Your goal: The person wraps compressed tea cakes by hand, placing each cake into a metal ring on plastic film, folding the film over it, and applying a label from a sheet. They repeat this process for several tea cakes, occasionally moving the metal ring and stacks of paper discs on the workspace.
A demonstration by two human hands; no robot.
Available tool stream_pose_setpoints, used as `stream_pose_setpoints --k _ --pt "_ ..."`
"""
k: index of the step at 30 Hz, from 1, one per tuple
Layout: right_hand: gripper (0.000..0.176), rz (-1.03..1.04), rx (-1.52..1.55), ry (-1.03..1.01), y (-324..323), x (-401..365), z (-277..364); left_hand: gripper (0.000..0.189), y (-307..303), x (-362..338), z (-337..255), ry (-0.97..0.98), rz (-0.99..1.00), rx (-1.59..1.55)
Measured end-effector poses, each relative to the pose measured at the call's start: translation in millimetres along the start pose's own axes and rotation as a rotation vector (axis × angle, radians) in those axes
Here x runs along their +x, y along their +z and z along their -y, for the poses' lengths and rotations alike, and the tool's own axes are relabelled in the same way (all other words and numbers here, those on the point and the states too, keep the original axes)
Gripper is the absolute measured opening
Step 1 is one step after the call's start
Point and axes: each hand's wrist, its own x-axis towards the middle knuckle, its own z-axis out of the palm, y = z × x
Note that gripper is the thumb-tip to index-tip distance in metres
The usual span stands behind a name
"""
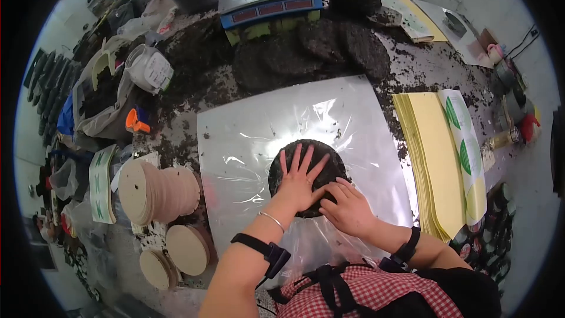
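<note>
A round dark cake (306, 152) of pressed material lies on a clear plastic sheet (235, 135) spread over the work surface. My left hand (300, 182) rests flat on the cake with its fingers spread. At the cake's lower right edge is my right hand (347, 209), its fingers bent and drawn together beside my left thumb. What those fingers hold, if anything, is too small to make out.
A scale (271, 9) stands at the back, with dark round cakes (294, 53) before it. Stacked round discs (159, 191) and an orange object (136, 120) are left. Yellow sheets (435, 165) lie right. Dark crumbs are scattered around.
</note>
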Motion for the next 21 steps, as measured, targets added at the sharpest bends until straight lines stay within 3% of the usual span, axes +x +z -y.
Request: stream_pose_setpoints --k 3,6,8,10,11,12,14,16,17,18,21 --pt "0.016 -0.05 -0.062 0.005 6.3 1.2 -1.1 0.09 -8.0 9.3 8.2 -0.011 0.182 -0.186" --pt "0.014 0.003 -0.134 0.039 10.7 4.0 -0.2 0.085 -27.1 9.7 7.2 0.004 0.288 -0.195" --pt "0.014 -0.022 -0.158 0.047 10.7 6.8 -2.6 0.068 -48.3 -14.5 5.5 0.064 0.158 -0.122" --pt "0.016 -0.013 -0.047 0.081 6.7 2.9 0.2 0.058 -46.9 -34.4 8.4 -0.041 -0.073 -0.18" --pt "0.022 -0.078 0.061 0.087 -0.9 2.0 1.9 0.058 -46.3 -42.2 7.2 -0.04 -0.075 -0.173" --pt "0.022 -0.084 0.059 0.081 -11.9 8.6 3.5 0.054 -48.2 -48.1 5.9 0.071 -0.147 -0.055" --pt "0.028 -0.265 -0.103 -0.187 -33.0 28.0 -2.7 0.05 -50.6 -46.7 2.3 0.179 -0.221 0.062" --pt "0.032 -0.186 -0.127 -0.241 -32.5 40.6 -28.2 0.046 -49.9 -36.0 -5.6 0.215 -0.35 -0.004" --pt "0.033 -0.072 -0.193 -0.198 -28.1 41.3 -42.7 0.063 -50.8 -29.8 -4.8 0.239 -0.285 0.019" --pt "0.034 0.042 -0.26 -0.156 -22.6 39.7 -57.2 0.063 -49.3 -25.7 -4.1 0.246 -0.284 0.016" --pt "0.036 0.033 -0.287 -0.068 -21.7 14.7 -74.6 0.093 -37.3 -15.1 1.0 0.148 -0.077 0.034"
